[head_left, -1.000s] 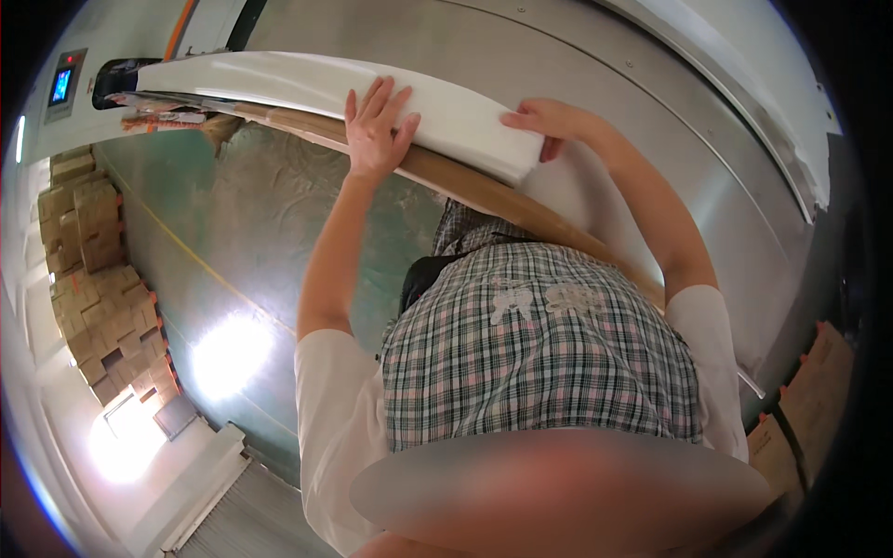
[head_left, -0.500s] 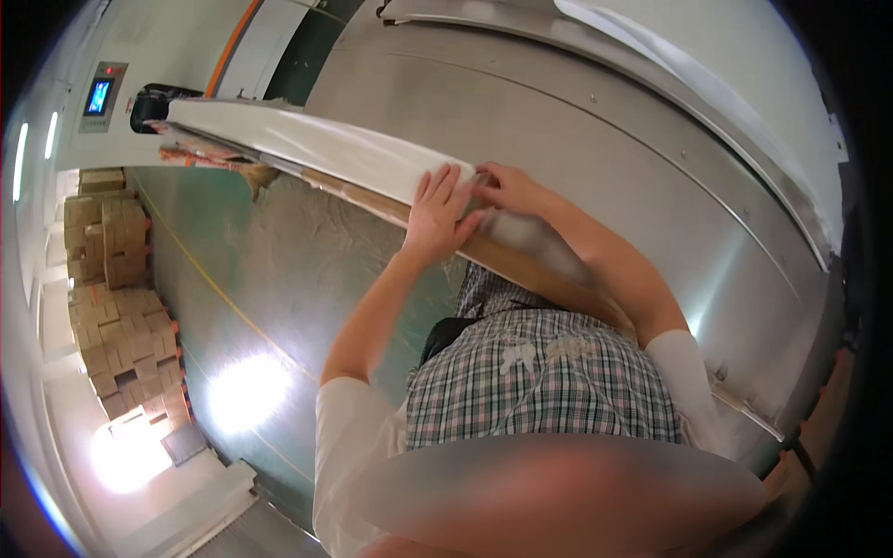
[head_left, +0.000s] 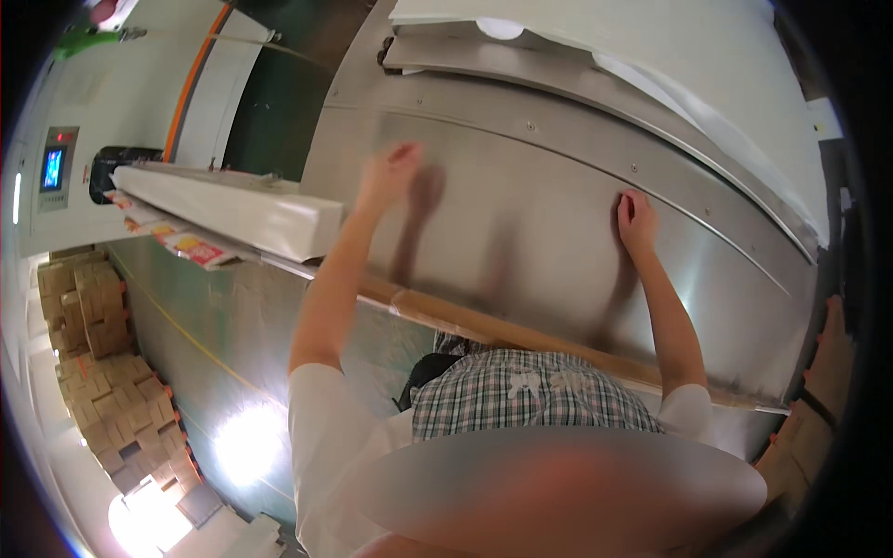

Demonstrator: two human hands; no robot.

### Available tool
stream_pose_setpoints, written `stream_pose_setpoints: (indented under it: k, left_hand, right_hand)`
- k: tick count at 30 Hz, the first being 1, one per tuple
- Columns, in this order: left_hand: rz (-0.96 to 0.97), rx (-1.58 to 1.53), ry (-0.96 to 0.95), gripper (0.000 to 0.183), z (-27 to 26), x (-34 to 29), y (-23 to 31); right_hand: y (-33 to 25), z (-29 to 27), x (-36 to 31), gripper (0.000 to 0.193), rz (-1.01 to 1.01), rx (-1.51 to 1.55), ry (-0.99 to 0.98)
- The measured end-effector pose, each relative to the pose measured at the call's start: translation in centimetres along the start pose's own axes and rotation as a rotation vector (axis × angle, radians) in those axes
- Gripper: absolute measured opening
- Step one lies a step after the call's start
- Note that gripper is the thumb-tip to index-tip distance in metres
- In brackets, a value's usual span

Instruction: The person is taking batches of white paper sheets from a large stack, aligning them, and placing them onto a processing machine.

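My left hand [head_left: 394, 172] hovers over the steel tabletop [head_left: 521, 214], just right of a long white stack [head_left: 251, 219] of sheets or film. Motion smears its fingers, so their pose is unclear. Farther right, my right hand [head_left: 638, 221] is over the same tabletop, near the seam of the raised steel strip [head_left: 558, 130]. Its fingers curl inward and nothing shows in them. The white stack lies along the table's left front side, apart from both hands. Beneath it, printed red and yellow sheets [head_left: 191, 246] stick out.
A brown strip [head_left: 484, 325] edges the table in front of my checked apron [head_left: 530, 391]. White sheet material [head_left: 595, 37] hangs at the far side. Cardboard boxes [head_left: 121, 400] stand stacked on the left, beyond the green floor. A lit control panel [head_left: 56, 169] is on the left machine.
Both hands have left the end of the white stack and moved apart: the left one to the left, the right one to the right. My view has shifted, showing more tabletop.
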State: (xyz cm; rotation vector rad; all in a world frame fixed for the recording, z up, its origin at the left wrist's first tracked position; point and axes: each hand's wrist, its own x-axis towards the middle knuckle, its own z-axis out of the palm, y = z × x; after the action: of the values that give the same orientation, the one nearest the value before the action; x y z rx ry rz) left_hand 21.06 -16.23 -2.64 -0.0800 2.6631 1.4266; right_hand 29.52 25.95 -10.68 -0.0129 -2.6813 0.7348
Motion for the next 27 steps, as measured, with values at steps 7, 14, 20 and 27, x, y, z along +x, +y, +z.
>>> stream_pose_setpoints:
  k: [7, 14, 20, 27]
  left_hand:
    - [-0.134, -0.744, -0.091, 0.031, 0.7, 16.9, -0.3]
    - [-0.289, -0.923, 0.010, 0.035, 2.0, 25.9, 1.1]
    - [-0.196, -1.081, -0.078, 0.029, 2.0, 26.5, 0.1]
    - [-0.043, -1.361, 0.067, 0.026, 1.1, 21.3, -0.7]
  right_hand:
    - [-0.5, 0.8, 0.7, 0.018, 0.442, 0.067, -0.054]
    - [-5.3, -1.2, 15.2, 0.043, 0.548, 1.081, -0.124]
    - [-3.8, 0.8, 21.2, 0.041, 0.716, 1.138, -0.214]
    - [-6.0, -0.8, 19.1, 0.032, 0.556, 1.195, 0.002]
